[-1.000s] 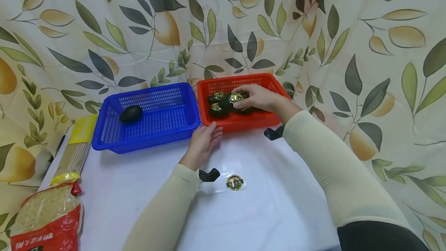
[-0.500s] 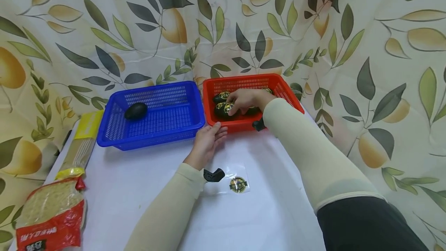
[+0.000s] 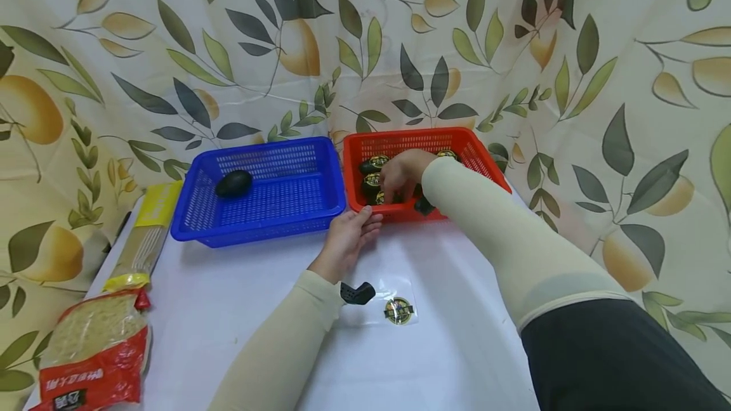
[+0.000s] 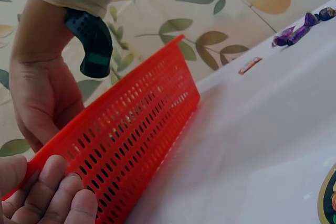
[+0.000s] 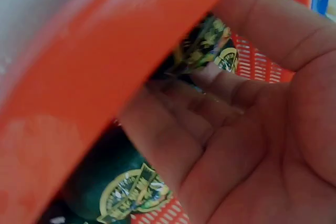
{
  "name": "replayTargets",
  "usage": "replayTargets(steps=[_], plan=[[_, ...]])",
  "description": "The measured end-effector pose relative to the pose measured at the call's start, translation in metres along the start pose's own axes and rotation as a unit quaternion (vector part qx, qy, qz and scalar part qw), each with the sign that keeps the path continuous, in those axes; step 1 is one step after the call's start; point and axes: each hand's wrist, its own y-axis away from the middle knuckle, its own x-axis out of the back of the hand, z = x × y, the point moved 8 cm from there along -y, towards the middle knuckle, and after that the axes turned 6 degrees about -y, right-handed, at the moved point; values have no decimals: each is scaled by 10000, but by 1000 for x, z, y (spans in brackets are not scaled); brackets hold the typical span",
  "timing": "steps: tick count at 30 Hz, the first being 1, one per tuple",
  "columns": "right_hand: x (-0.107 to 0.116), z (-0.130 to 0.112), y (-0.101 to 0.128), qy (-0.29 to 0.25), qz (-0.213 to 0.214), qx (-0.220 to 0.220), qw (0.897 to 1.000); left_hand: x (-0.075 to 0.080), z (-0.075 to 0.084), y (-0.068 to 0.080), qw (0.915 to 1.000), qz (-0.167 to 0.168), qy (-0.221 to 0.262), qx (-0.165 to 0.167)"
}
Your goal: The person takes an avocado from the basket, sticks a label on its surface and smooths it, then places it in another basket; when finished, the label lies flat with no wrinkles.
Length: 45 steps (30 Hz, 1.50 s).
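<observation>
My left hand (image 3: 345, 240) holds the front left rim of a red plastic basket (image 3: 411, 141), thumb over the edge and fingers against the outer wall. Inside that basket lie several dark green avocados (image 3: 371, 181) with round gold-and-black stickers. My right hand (image 3: 402, 173) reaches down among them; in the right wrist view its thumb and fingers bend round a stickered avocado (image 5: 207, 43), partly hidden by the basket's rim. Another stickered avocado (image 5: 110, 182) lies beside the fingers. To the left, a blue basket (image 3: 268, 231) contains one dark avocado (image 3: 234, 184) with no sticker visible.
A clear sheet with one round sticker (image 3: 398, 311) lies on the white table in front of the red basket. A noodle packet (image 3: 139, 233) and a red food bag (image 3: 97, 351) line the left edge. Purple-wrapped sweets (image 4: 296, 34) lie at the right.
My right hand has gone lower into the red basket and towards its front, and a stickered avocado now shows near the front wall. The left hand stays on the rim.
</observation>
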Motion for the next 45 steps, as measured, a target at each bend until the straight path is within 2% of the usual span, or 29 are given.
replayTargets(steps=[3, 8, 12, 15, 19, 23, 26, 29, 31, 33, 36, 38, 45], plan=[[1, 5, -1, 75, 43, -199, 9998, -1, -3, -1, 10000, -12, -98, 2], [0, 3, -2, 389, 90, -171, 9991, -2, -4, -1, 9998, 15, -204, -12], [7, -11, 3, 816, 354, 103, 9960, 2, -1, 0, 9995, 45, -305, -83], [13, -30, 11, 1084, 654, 544, 9905, 10, 0, 4, 9987, 13, -507, -110], [12, -70, 19, 1387, 1056, 1313, 9759, 48, 4, 14, 9977, 129, -661, -110], [7, -114, 24, 1767, 1672, 2161, 9456, 102, 14, 29, 9976, 438, -496, -209], [0, -145, 23, 1839, 2072, 2647, 9237, 148, 22, 43, 9967, 759, -223, -189], [-9, -171, 14, 1620, 2152, 2934, 9172, 194, 31, 58, 9930, 1141, 286, -98], [-15, -185, 5, 1382, 2097, 3077, 9177, 222, 36, 65, 9871, 1424, 733, -38], [-19, -196, -5, 1071, 1994, 3165, 9212, 242, 43, 69, 9802, 1672, 1056, -39], [-24, -213, -20, 726, 1894, 3273, 9229, 262, 50, 75, 9734, 1954, 1195, 22], [-27, -227, -30, 620, 1841, 3308, 9235, 269, 55, 80, 9723, 2061, 1101, 98], [-29, -275, -66, 930, 1867, 3405, 9168, 274, 65, 89, 9716, 2166, 933, 188]])
